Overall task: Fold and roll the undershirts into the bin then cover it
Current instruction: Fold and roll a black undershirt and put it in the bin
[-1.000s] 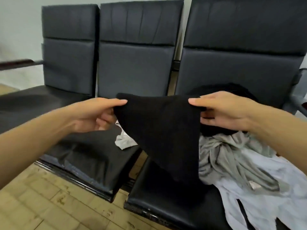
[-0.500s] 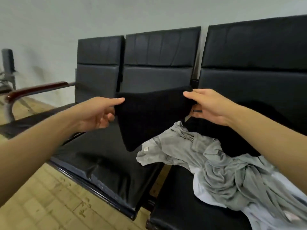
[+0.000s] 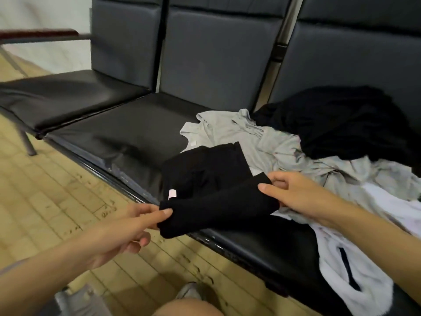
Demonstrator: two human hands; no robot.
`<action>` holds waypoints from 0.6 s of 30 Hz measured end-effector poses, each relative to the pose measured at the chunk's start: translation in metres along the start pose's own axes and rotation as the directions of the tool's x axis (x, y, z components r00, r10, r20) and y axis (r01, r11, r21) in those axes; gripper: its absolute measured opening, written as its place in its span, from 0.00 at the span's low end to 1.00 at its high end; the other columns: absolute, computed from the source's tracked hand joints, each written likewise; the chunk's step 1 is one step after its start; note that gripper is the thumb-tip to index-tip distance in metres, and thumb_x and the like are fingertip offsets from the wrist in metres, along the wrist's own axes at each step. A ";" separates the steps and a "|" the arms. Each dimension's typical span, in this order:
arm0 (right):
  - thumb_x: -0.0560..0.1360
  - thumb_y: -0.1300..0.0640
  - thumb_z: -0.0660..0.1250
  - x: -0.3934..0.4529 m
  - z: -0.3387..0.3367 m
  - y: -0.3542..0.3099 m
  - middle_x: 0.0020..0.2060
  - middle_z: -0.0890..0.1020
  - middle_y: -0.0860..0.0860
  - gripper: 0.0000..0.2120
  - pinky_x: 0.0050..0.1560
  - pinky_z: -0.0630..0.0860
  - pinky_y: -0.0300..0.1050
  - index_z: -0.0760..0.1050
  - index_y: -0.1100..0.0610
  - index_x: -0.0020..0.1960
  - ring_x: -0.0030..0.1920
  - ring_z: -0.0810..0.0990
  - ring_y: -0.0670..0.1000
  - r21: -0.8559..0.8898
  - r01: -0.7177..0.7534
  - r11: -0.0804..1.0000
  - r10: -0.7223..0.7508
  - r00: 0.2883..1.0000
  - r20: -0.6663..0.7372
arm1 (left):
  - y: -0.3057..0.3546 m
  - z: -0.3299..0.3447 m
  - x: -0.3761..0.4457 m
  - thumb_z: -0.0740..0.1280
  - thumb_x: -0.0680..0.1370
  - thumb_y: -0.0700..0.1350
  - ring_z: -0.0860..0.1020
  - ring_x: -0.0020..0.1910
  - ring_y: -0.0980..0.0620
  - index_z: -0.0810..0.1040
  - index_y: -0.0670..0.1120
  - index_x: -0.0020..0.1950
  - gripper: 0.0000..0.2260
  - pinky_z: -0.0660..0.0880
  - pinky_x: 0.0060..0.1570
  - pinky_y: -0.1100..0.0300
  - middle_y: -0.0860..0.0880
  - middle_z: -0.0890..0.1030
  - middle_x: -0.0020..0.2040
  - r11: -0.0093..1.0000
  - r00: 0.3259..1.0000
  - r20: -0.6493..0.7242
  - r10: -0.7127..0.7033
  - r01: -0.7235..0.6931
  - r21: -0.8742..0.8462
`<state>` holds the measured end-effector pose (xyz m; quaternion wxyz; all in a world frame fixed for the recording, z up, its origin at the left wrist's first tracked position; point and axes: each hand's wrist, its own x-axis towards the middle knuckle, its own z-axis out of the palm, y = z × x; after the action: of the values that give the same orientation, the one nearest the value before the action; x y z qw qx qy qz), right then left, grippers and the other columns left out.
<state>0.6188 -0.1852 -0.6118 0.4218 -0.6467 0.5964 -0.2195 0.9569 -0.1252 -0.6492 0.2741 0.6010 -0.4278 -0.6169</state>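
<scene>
Black vinyl bench seating, smooth and faintly glossy with creased cushions, carries the work; padded backrests stand behind it and pale worn floor tiles lie below the front rail.

Black undershirt: matte knit, fine ribbed look, folded into a rough rectangle with the near edge doubled over into a thick band. It lies on the seat's front portion, the band lifted between both hands. A small pale pink tag shows on its left side, just above the left hand.

Left hand: thumb and forefinger pinch the band's left corner; remaining fingers loosely curled beneath. Right hand: thumb on top and fingers under the band's right end, gripping it.

Beyond the right hand, touching the black undershirt's far edge, lies a grey undershirt, thin soft jersey, crumpled, neck and armholes visible. Further past it sits a heap of black cloth, bunched against the backrest; whether this is one garment or several cannot be told. Under and to the right of the right forearm spreads a white garment, soft and smooth, with a dark slit-shaped mark.

Far left of the left hand: a reddish-brown armrest, blurred. Near the bottom edge, a grey shoe on the tiles.
</scene>
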 end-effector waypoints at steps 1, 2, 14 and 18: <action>0.82 0.52 0.69 0.000 0.000 0.001 0.46 0.88 0.43 0.07 0.63 0.81 0.53 0.83 0.52 0.57 0.51 0.87 0.46 -0.014 -0.009 1.000 0.009 1.000 0.003 | 0.000 0.000 0.001 0.75 0.73 0.57 0.64 0.26 0.54 0.78 0.42 0.49 0.19 0.60 0.24 0.65 0.45 0.82 0.44 1.000 1.000 -0.020 0.011 -0.011 0.002; 0.81 0.52 0.70 0.000 0.000 0.002 0.47 0.88 0.44 0.07 0.64 0.80 0.52 0.83 0.52 0.56 0.50 0.87 0.46 -0.031 -0.019 0.999 0.018 1.000 -0.005 | -0.001 0.000 0.002 0.75 0.74 0.56 0.65 0.26 0.54 0.77 0.41 0.51 0.20 0.60 0.25 0.65 0.42 0.83 0.45 1.000 0.999 -0.049 0.019 -0.018 0.008; 0.75 0.49 0.76 -0.008 0.017 0.023 0.51 0.78 0.39 0.23 0.40 0.70 0.32 0.64 0.42 0.60 0.39 0.78 0.40 -0.436 0.067 0.898 -0.164 0.968 -0.189 | -0.019 0.011 0.007 0.68 0.82 0.51 0.69 0.24 0.51 0.67 0.49 0.55 0.11 0.67 0.24 0.64 0.53 0.80 0.33 0.906 0.926 -0.166 0.339 -0.274 0.324; 0.77 0.53 0.74 -0.017 0.019 0.027 0.54 0.74 0.38 0.17 0.42 0.74 0.30 0.72 0.37 0.58 0.37 0.80 0.44 -0.499 0.189 0.846 -0.289 0.949 -0.130 | -0.025 0.013 0.001 0.68 0.81 0.50 0.75 0.26 0.50 0.69 0.52 0.56 0.09 0.68 0.24 0.64 0.56 0.79 0.47 0.855 0.881 -0.164 0.444 -0.362 0.372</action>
<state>0.6145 -0.1613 -0.6408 0.1551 -0.7750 0.5858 -0.1793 0.9485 -0.1117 -0.6721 0.3440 0.6054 -0.6051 -0.3860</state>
